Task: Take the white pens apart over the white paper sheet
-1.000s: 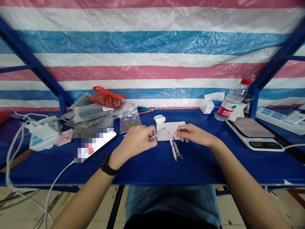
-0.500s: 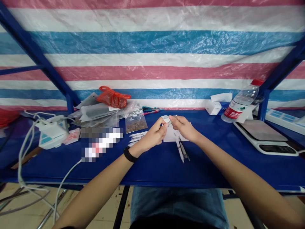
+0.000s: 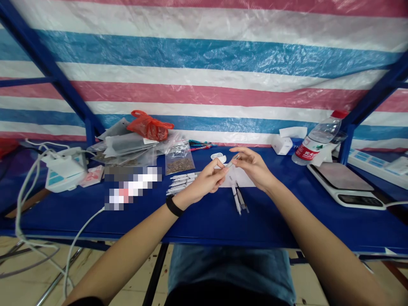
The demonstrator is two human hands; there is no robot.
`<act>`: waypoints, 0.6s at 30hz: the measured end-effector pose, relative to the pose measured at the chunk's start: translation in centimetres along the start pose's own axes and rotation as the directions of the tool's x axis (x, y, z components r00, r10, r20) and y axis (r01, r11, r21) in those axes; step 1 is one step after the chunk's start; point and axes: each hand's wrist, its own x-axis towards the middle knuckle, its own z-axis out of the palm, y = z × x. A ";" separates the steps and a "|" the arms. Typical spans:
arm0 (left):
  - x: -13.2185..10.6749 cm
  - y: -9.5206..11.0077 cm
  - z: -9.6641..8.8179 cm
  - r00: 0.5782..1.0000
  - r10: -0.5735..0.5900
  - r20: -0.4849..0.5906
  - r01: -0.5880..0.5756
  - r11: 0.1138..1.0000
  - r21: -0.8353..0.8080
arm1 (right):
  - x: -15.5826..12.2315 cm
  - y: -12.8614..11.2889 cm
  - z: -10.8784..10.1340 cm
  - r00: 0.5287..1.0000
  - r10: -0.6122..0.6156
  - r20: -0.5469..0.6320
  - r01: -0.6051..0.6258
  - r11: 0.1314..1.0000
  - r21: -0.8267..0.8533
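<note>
Between my hands is a slim pale pen [image 3: 231, 163], slanting up to the right. My left hand [image 3: 208, 178], with a black band on its wrist, pinches its lower end. At the upper end, the thumb and a finger of my right hand [image 3: 255, 168] grip it, with the index finger raised off it. Under the hands lies a white paper sheet [image 3: 225, 182], and loose pen parts [image 3: 238, 197] rest at its front edge. Left of them is a row of several white pens [image 3: 181, 182]. A small white open case [image 3: 219, 157] sits just behind my hands.
A zip bag of small brown bits [image 3: 179, 163], stacked plastic bags [image 3: 127, 146] and a red bag [image 3: 149, 125] lie at left. A bottle [image 3: 314, 142], tissue box [image 3: 283, 144] and scale [image 3: 344, 178] stand at right. A white cable [image 3: 78, 240] crosses the table's front edge.
My right hand's fingers have loosened and spread, with the index finger lifted, showing more of the pen. The white case behind is less covered. The view has shifted slightly.
</note>
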 end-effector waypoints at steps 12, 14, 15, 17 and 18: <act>-0.4 0.7 0.3 0.999 -0.044 -0.004 0.044 0.998 -0.055 | 0.0 0.4 0.4 0.999 0.045 0.004 -0.045 0.999 0.023; -0.3 0.6 0.2 0.999 -0.053 -0.007 0.053 0.997 -0.060 | -0.1 0.3 0.3 0.997 0.064 0.048 -0.069 0.992 0.106; -0.3 0.6 0.2 0.999 -0.054 -0.003 0.054 0.996 -0.064 | -0.2 0.2 0.3 0.995 0.072 0.072 -0.082 0.987 0.139; -0.3 0.5 0.3 0.999 -0.049 0.006 0.049 0.996 -0.071 | -0.2 0.2 0.3 0.992 0.090 0.088 -0.103 0.982 0.156; -0.3 0.5 0.3 0.999 -0.045 0.008 0.045 0.996 -0.072 | -0.2 0.2 0.3 0.992 0.102 0.078 -0.112 0.984 0.141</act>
